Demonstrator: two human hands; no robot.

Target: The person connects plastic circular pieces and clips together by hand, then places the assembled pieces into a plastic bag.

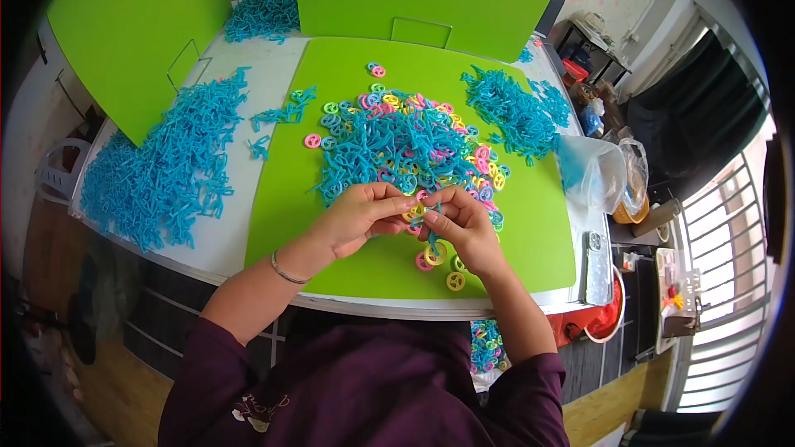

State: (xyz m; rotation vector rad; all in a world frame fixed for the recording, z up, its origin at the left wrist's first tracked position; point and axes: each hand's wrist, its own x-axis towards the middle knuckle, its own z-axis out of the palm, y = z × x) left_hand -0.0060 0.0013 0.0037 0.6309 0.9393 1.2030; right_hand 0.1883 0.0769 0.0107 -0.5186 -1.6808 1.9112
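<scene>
My left hand (370,217) pinches a yellow wheel (413,213) between thumb and fingers, above the front part of the green mat (290,223). Close against it, my right hand (460,228) is closed on a blue plastic piece (435,236) that touches the wheel. Just below the hands lie another yellow wheel (436,254), a pink wheel (423,261) and a yellow wheel (455,281) near the mat's front edge. Behind the hands is a mixed pile of blue pieces (397,145) and colored wheels. My fingers partly hide where the held parts meet.
Heaps of blue pieces lie at the left (166,165), back left (263,12) and right (513,112). Green boards (422,0) stand behind the mat. A clear plastic bag (596,172) and a phone (595,269) are at the right edge.
</scene>
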